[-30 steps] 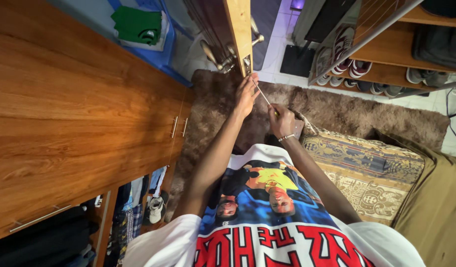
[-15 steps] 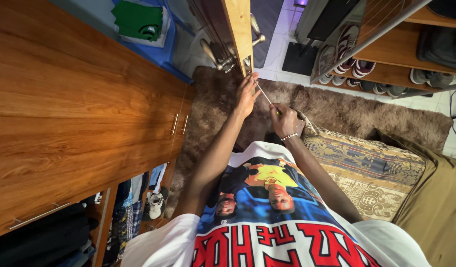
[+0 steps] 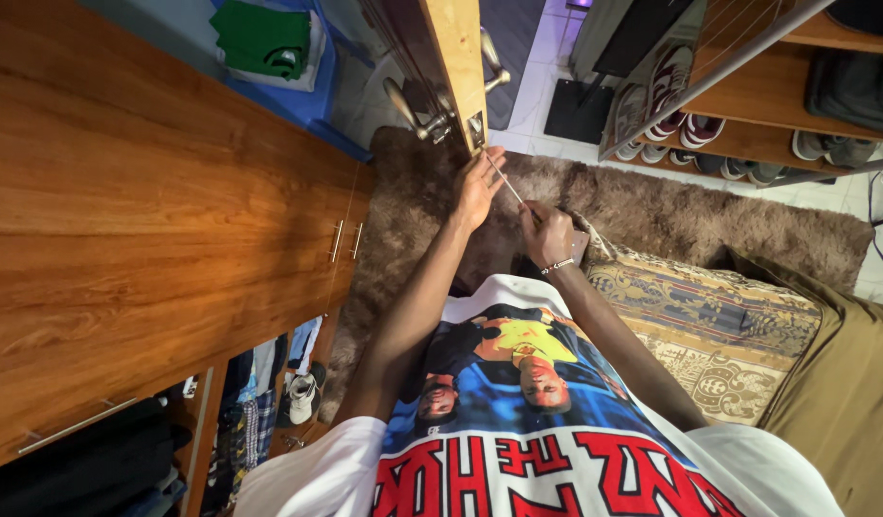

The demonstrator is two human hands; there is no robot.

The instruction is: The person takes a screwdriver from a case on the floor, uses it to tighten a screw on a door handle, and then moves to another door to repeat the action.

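1. Head view looks straight down the person's chest to an open door point(image 3: 456, 57), seen edge-on, its narrow wooden edge facing the hands.
2. A wardrobe point(image 3: 154, 220) with metal handles fills the left side, close beside the left arm. A patterned cushion point(image 3: 710, 325) lies near the right arm. The open room between them is a strip of brown rug point(image 3: 652, 206) running away from the door.
3. Left hand point(image 3: 478, 187) is raised to the door edge just below the latch plate and the lever handles point(image 3: 413, 105), fingers loosely curled. Its fingertips pinch the upper end of a thin pale stick point(image 3: 507, 182).
4. Right hand point(image 3: 547, 235), with a bracelet at the wrist, is closed round the stick's lower end, fingers bunched tight.
5. The stick is slim, straight and light-coloured. Its long axis runs diagonally from the door edge, upper left, down to the right hand. Whether its tip touches the door I cannot tell.
6. A shoe rack point(image 3: 710, 124) stands beyond the rug, well apart.
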